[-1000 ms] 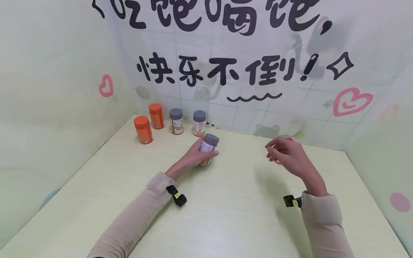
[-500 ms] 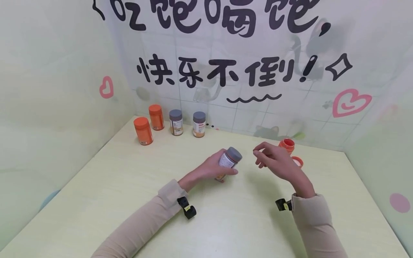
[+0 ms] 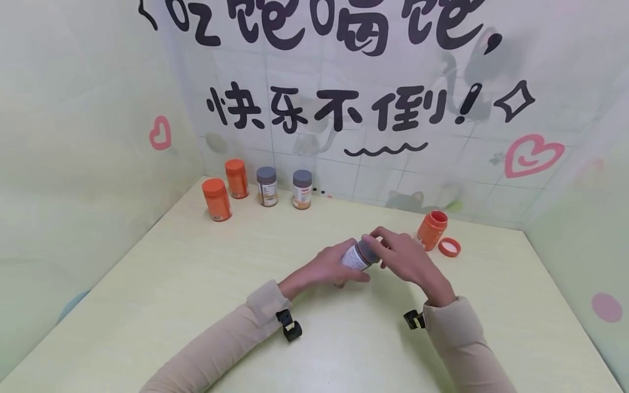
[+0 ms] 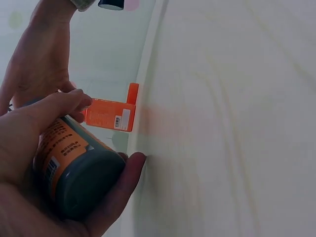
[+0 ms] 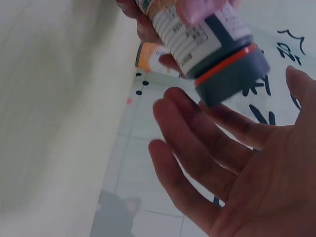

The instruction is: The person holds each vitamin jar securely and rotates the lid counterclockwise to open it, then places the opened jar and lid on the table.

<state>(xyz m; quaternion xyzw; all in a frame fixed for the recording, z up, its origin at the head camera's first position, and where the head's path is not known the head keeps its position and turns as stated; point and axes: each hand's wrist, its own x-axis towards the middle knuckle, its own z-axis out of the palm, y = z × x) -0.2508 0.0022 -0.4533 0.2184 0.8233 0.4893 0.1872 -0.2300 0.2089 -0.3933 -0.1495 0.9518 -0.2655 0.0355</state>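
My left hand (image 3: 326, 266) grips a dark jar (image 3: 355, 259) with a white and orange label, tilted so its grey screw cap (image 3: 368, 249) points up toward the right. Seen from the left wrist, thumb and fingers wrap round the jar's body (image 4: 74, 158), its base facing the camera. My right hand (image 3: 408, 256) is at the cap, thumb and fingers around it in the head view. In the right wrist view its loosely bent fingers (image 5: 192, 148) lie close below the cap, with the thumb apart from it.
An uncapped orange jar (image 3: 430, 232) stands behind the right hand, its orange lid (image 3: 449, 247) lying inside-up beside it. Two capped orange jars (image 3: 218, 202) and two grey-capped jars (image 3: 302, 191) stand at the back left, before the printed wall (image 3: 373, 174).
The left hand has carried the jar rightward and nearer, tilting it more. The right hand has moved left to the cap, uncovering the orange jar and its lid.
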